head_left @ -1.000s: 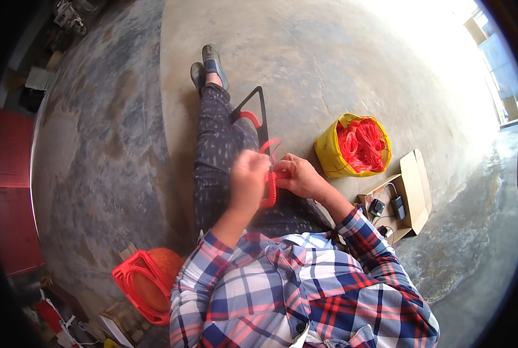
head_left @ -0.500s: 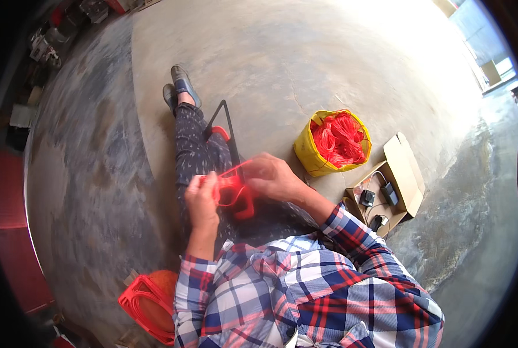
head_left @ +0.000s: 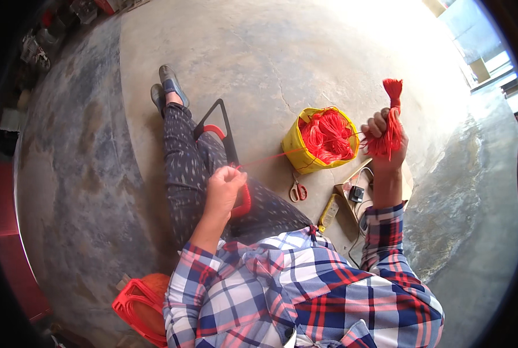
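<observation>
My left hand (head_left: 224, 187) is closed in a pinch on a thin red cord (head_left: 270, 157), above my lap. That cord stretches to the right, across the front of the yellow bag. Held up beside the bag, my right hand (head_left: 389, 139) grips a tied bundle of red cord (head_left: 393, 101) whose flared ends stick out above and below the fist. Just beyond my left hand, a dark angular frame (head_left: 228, 130) with red parts (head_left: 244, 203) lies across my legs. Part of it is hidden by that hand.
A yellow bag (head_left: 294, 143) full of red cord (head_left: 329, 136) stands on the floor. Nearby lie scissors (head_left: 298, 191), a yellow-handled tool (head_left: 328, 212) and a cardboard box (head_left: 345, 217) with black adapters (head_left: 356, 194). More red cord (head_left: 132, 301) sits at my left hip.
My right hand has swung from my lap out to the right and now holds the bundle up. My left hand has shifted slightly right; the loose red loops between the hands are now a stretched strand.
</observation>
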### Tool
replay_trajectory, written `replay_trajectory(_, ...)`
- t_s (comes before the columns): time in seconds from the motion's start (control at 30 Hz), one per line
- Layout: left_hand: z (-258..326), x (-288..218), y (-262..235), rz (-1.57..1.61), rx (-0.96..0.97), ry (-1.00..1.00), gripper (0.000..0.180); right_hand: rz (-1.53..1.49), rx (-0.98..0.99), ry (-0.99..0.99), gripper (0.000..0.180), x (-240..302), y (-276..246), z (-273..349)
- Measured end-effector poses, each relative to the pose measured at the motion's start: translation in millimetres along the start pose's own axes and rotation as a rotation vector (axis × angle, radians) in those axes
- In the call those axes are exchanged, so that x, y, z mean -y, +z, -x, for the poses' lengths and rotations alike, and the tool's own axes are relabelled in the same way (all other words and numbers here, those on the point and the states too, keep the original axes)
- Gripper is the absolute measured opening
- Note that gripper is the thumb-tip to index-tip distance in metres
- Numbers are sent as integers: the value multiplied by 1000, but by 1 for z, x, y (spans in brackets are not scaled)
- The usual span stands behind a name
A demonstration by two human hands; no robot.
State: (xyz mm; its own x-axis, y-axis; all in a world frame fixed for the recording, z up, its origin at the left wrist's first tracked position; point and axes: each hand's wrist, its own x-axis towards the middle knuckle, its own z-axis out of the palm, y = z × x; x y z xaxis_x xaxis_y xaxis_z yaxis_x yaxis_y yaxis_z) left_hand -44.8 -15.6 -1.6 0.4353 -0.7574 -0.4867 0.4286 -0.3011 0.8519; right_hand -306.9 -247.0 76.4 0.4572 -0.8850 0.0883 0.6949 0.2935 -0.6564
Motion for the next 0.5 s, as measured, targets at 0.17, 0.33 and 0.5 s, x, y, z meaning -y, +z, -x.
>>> replay_trajectory(0.17, -5, -5, -8, 88, -40, -20, 17, 111, -93, 260, 27, -44, -9, 29)
replay_trajectory(0.33, -5, 0, -13, 86, -31, -12, 15, 275, 64, 654, 34, -155, 34, 45)
replay_trajectory(0.5, -18, 38, -29, -132, -186, 200, 25, 489, 140, 880, 17, -193, 45, 49)
